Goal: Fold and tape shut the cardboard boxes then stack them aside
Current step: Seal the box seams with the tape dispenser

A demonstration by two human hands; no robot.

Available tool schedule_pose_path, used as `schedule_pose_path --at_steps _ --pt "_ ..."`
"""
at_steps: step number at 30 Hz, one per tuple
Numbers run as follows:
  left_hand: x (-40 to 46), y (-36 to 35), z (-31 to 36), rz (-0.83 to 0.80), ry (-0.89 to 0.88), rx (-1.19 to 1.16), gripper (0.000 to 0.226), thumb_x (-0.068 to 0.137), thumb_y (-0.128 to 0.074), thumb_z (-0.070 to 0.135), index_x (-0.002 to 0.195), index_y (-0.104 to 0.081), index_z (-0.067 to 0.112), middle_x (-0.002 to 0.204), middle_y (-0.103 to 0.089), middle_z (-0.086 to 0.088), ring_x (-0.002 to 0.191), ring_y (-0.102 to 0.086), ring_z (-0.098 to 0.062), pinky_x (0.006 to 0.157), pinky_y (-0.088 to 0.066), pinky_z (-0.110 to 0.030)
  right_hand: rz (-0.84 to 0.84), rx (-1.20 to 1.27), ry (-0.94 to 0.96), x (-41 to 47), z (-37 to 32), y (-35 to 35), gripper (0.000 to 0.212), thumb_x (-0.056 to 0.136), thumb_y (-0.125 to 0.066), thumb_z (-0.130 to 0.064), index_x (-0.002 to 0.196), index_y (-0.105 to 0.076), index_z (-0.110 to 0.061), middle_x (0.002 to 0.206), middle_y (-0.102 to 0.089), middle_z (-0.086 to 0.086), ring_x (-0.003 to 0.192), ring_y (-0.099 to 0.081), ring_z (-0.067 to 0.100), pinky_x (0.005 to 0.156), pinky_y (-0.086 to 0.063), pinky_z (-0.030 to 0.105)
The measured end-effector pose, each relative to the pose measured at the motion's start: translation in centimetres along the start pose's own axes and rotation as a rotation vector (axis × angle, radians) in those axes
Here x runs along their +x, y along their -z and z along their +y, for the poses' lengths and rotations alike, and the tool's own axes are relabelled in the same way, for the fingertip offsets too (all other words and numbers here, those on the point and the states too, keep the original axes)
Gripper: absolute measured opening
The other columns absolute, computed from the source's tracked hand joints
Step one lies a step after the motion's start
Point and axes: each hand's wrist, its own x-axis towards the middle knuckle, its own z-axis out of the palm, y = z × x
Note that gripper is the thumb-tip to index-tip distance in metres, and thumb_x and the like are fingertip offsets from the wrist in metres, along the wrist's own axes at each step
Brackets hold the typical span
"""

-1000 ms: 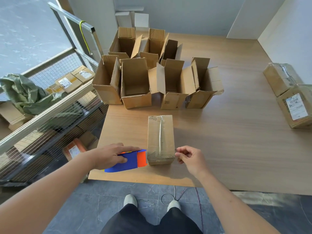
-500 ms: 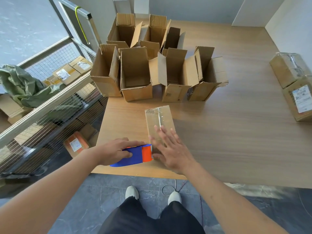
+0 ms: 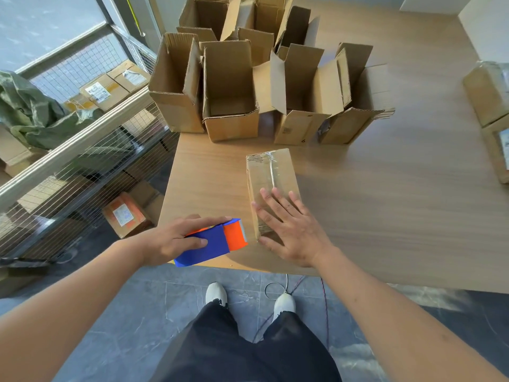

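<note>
A closed cardboard box [image 3: 271,172] with clear tape along its top seam lies on the wooden table [image 3: 385,205] near the front edge. My right hand [image 3: 289,227] lies flat on the near half of the box, fingers spread and straight. Just left of the box, my left hand [image 3: 176,238] grips a blue and orange tape dispenser [image 3: 217,242] at the table's front edge. Several open boxes [image 3: 230,106] with raised flaps stand in a cluster behind the taped box.
Two taped boxes with labels [image 3: 487,95] sit at the table's right edge. A metal railing with wire mesh [image 3: 82,150] runs along the left, with parcels and a green cloth behind it. A cable lies on the grey floor by my feet.
My right hand went from pinching the box's near right corner to lying flat on its top. My left hand with the dispenser stayed beside the box. The view tilted down and closer.
</note>
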Motion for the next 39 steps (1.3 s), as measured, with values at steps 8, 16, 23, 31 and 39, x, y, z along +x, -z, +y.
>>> schedule_pose_path --at_steps 8,16,23,31,39 --pt "1.7 -1.4 1.4 0.069 0.087 0.254 0.053 0.105 -0.041 0.044 0.149 -0.022 0.065 0.113 -0.057 0.013 0.104 -0.054 -0.015 0.091 -0.043 -0.038 -0.099 0.03 -0.038 0.2 -0.4 0.9 0.064 0.106 -0.014 -0.061 0.162 0.009 -0.039 0.17 0.018 -0.006 0.157 0.017 0.017 0.127 -0.002 0.051" --pt "4.4 -0.8 3.7 0.058 0.136 0.31 0.04 0.107 -0.039 0.045 0.147 -0.043 0.049 0.126 -0.06 0.011 0.11 -0.053 -0.019 0.087 -0.033 -0.033 -0.085 0.108 -0.068 0.5 -1.1 1.6 0.064 0.104 -0.021 -0.063 0.163 -0.008 -0.041 0.172 0.003 -0.009 0.158 0.007 0.014 0.128 0.0 0.048" --pt "4.6 -0.2 0.2 0.026 0.226 0.346 0.041 0.107 -0.039 0.044 0.148 -0.045 0.041 0.138 -0.059 0.004 0.118 -0.053 -0.024 0.101 -0.041 -0.038 -0.058 0.204 -0.168 0.9 -2.0 1.9 0.062 0.098 -0.038 -0.056 0.157 -0.027 -0.042 0.171 -0.012 -0.011 0.158 -0.002 0.014 0.128 0.003 0.046" --pt "3.2 0.1 -0.3 0.289 0.104 0.144 0.038 0.107 -0.038 0.049 0.145 -0.036 0.056 0.108 -0.068 0.012 0.085 -0.063 -0.011 0.078 -0.049 -0.035 0.215 0.062 -0.332 2.5 -5.2 -0.6 0.047 0.088 -0.059 -0.033 0.133 -0.057 -0.023 0.149 -0.053 0.001 0.146 -0.041 0.03 0.12 -0.027 0.06" --pt "0.6 1.0 0.9 0.478 -0.178 -0.081 0.044 0.106 -0.045 0.041 0.148 -0.037 0.052 0.092 -0.069 0.017 0.069 -0.058 -0.009 0.059 -0.042 -0.015 0.227 0.042 -0.236 2.2 -4.3 0.0 0.074 0.078 -0.072 -0.019 0.147 -0.047 -0.011 0.15 -0.052 0.009 0.144 -0.043 0.035 0.121 -0.03 0.056"
